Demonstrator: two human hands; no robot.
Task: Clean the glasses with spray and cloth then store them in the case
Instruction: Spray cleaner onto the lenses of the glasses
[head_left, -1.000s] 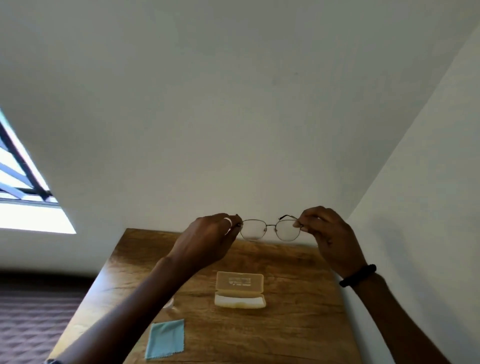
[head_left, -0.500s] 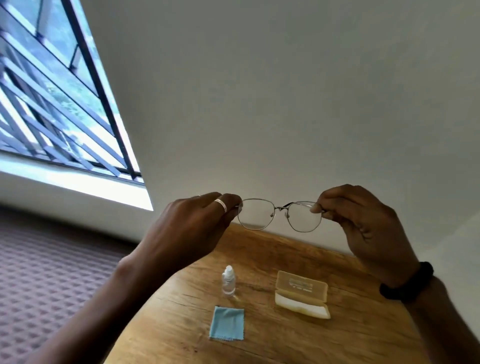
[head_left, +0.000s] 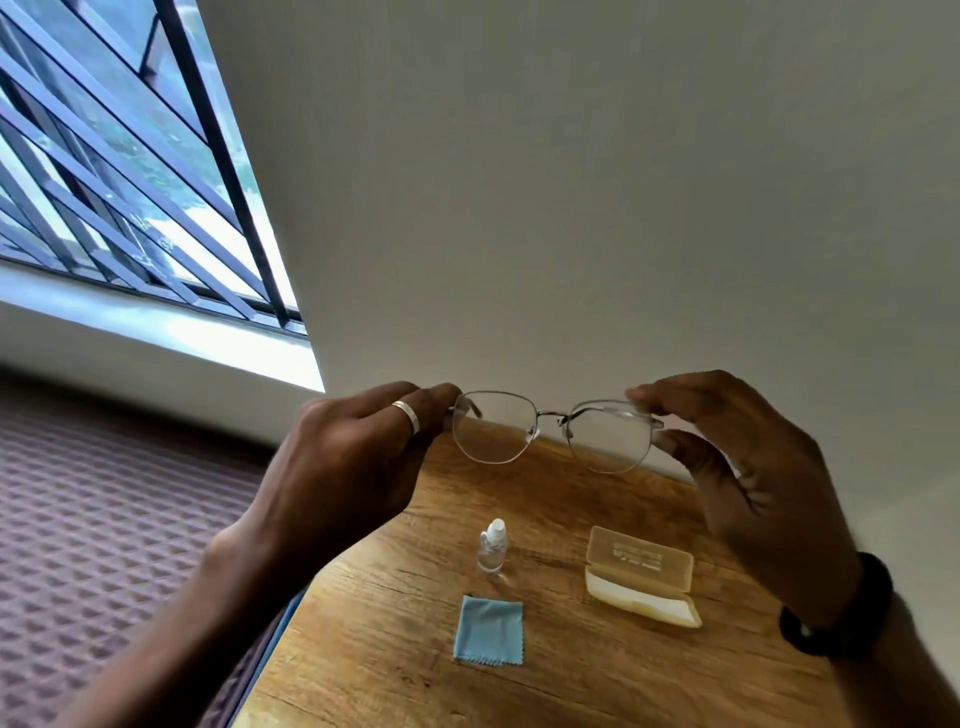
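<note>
Glasses (head_left: 553, 434) between both hands, aloft

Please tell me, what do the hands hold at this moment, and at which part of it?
Both hold the glasses above the table: the left hand pinches the frame's left outer end, the right hand its right outer end.

Plain white wall (head_left: 571, 182), barred window (head_left: 119, 171) (bright daylight), patterned carpet (head_left: 104, 519), wooden table (head_left: 571, 686)
</note>
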